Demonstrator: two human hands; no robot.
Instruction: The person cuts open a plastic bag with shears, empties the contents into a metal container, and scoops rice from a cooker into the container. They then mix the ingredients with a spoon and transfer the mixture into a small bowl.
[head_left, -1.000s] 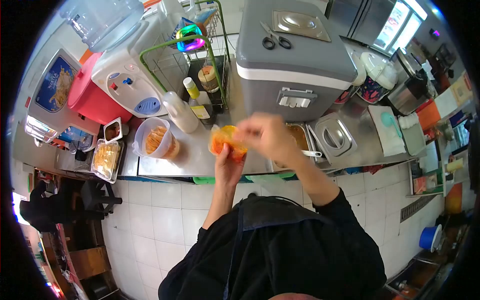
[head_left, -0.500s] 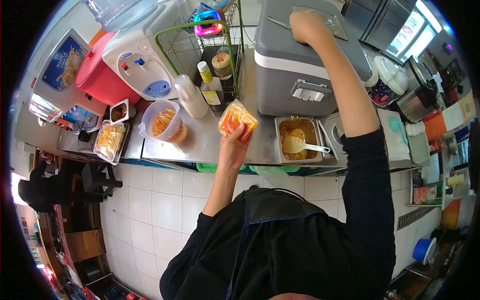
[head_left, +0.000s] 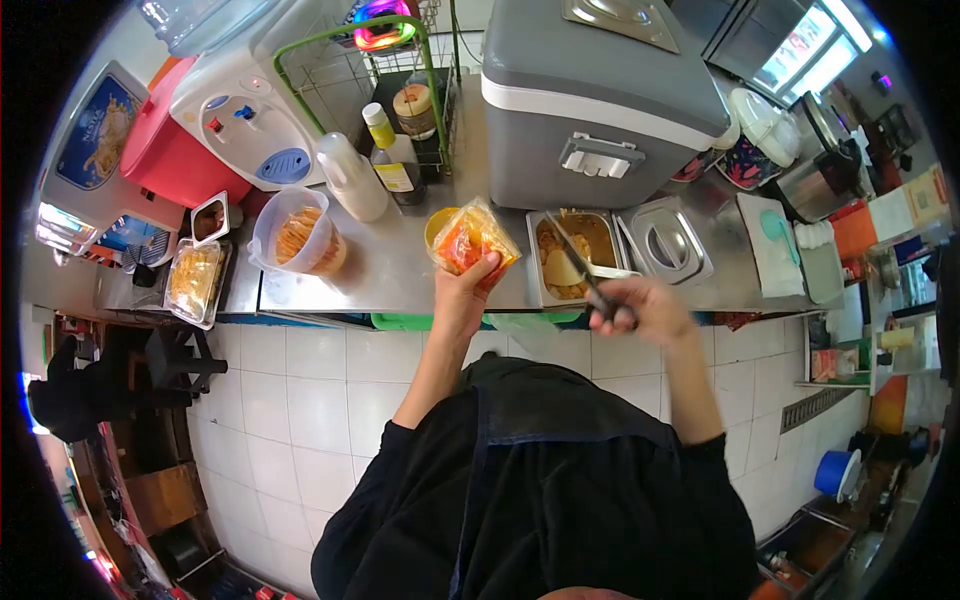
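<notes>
My left hand (head_left: 466, 292) is closed on a clear plastic packet (head_left: 474, 240) with orange and yellow contents, above the steel counter's front edge. A yellow round item shows partly behind the packet. My right hand (head_left: 640, 308), blurred by motion, grips the dark handle of a long metal tool (head_left: 572, 246), which looks like scissors or a knife. The tool points up and left across a steel pan (head_left: 612, 234) of orange-brown food. A pale ladle (head_left: 562, 268) rests in that pan, partly hidden behind the tool.
A grey cooler box (head_left: 600, 110) stands behind the pan, with a steel lid (head_left: 672, 240) to its right front. Left of the packet are bottles (head_left: 352, 182), a plastic jug (head_left: 296, 240) and a water dispenser (head_left: 250, 110). A wire rack (head_left: 440, 80) stands farther back.
My right hand has come down from the cooler's top to the pan's front right, bringing the long metal tool. My left hand still holds the packet. The view has shifted slightly.
</notes>
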